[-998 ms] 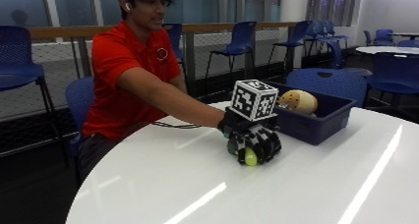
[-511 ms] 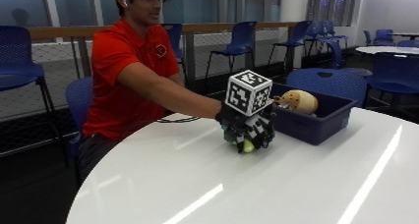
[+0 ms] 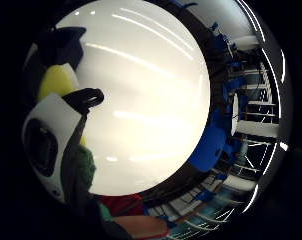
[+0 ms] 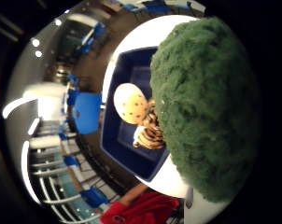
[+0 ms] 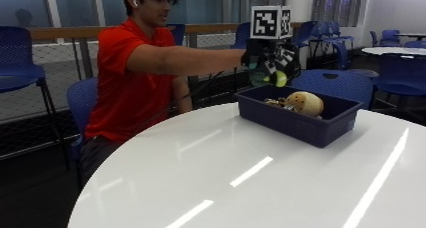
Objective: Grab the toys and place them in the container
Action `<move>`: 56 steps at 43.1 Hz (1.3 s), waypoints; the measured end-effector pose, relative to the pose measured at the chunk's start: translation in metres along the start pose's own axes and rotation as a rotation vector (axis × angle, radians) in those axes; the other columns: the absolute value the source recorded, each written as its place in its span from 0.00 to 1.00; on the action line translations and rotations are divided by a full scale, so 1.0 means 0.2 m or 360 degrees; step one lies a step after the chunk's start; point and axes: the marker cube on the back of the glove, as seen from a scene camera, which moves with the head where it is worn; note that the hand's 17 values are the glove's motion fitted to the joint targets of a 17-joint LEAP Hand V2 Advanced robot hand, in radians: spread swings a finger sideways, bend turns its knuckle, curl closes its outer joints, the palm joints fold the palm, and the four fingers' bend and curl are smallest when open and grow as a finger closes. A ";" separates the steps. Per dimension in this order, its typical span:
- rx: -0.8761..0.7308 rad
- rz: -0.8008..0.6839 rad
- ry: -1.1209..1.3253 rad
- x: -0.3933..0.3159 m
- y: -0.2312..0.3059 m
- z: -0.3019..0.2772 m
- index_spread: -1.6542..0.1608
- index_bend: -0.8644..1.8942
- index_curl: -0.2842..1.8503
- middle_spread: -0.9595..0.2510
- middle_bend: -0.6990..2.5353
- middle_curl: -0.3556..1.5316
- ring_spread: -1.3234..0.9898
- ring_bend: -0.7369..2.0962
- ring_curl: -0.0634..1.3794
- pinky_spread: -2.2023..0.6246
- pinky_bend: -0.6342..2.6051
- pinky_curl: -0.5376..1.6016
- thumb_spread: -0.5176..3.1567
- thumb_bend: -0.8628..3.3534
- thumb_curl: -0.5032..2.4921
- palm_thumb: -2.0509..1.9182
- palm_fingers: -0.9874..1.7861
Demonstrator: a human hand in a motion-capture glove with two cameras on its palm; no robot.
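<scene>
White and shiny, the round table holds a blue bin. My right hand is curled around a fuzzy green toy, up over the bin. Inside lie a spotted toy and a striped toy.

I count one blue container, two toys inside it, one green toy held above, one white table.

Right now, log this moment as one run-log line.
stage: carry | right hand: grips green toy, raised above blue container | container holds: spotted toy, striped toy | table: white
</scene>
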 end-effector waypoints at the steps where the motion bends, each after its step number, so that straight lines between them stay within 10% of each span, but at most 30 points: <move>1: 0.0003 -0.0005 -0.0005 -0.03 -0.01 -0.02 0.67 0.41 0.36 0.41 0.44 0.54 0.33 0.55 0.43 0.63 0.49 0.44 0.35 0.24 0.46 0.69 0.71; 30: -0.0085 -0.0369 -0.0133 -0.72 0.00 -0.10 0.66 0.36 0.46 0.39 0.40 0.59 0.33 0.52 0.45 0.63 0.54 0.46 0.34 0.22 0.50 0.68 0.59; 36: -0.0280 -0.0408 -0.0234 -0.69 0.02 -0.01 0.70 0.32 0.42 0.56 0.27 0.52 0.44 0.43 0.42 0.72 0.60 0.49 0.41 0.19 0.46 0.59 0.23; 56: -0.0248 -0.0185 -0.0157 -0.23 0.14 0.17 0.75 0.34 0.28 0.77 0.25 0.39 0.57 0.32 0.30 0.82 0.56 0.44 0.45 0.19 0.34 0.50 0.24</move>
